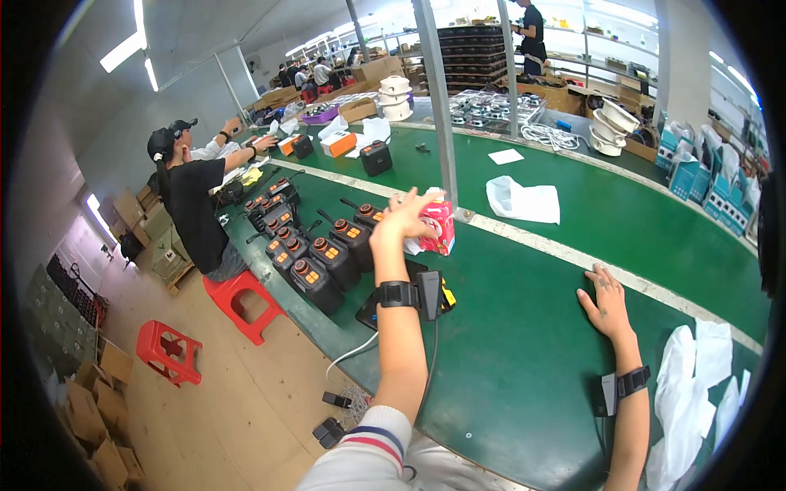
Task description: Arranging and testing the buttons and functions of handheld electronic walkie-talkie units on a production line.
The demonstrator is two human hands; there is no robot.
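Well, the left hand point(399, 223) overlaps a red packet point(443, 230), print illegible.

Counter point(508, 327): smooth green top with a soft sheen
Red packet point(443, 229): glossy, film-like plastic wrapping
Black devices point(318, 290): mostly matt, hard plastic casings
Post point(440, 106): smooth grey metal, dull finish
White bag point(678, 393): thin, crinkled plastic film
Red stool point(233, 286): smooth plastic, slightly shiny
Cardboard box point(80, 409): matt brown board
Sleeve point(348, 462): soft matt cloth
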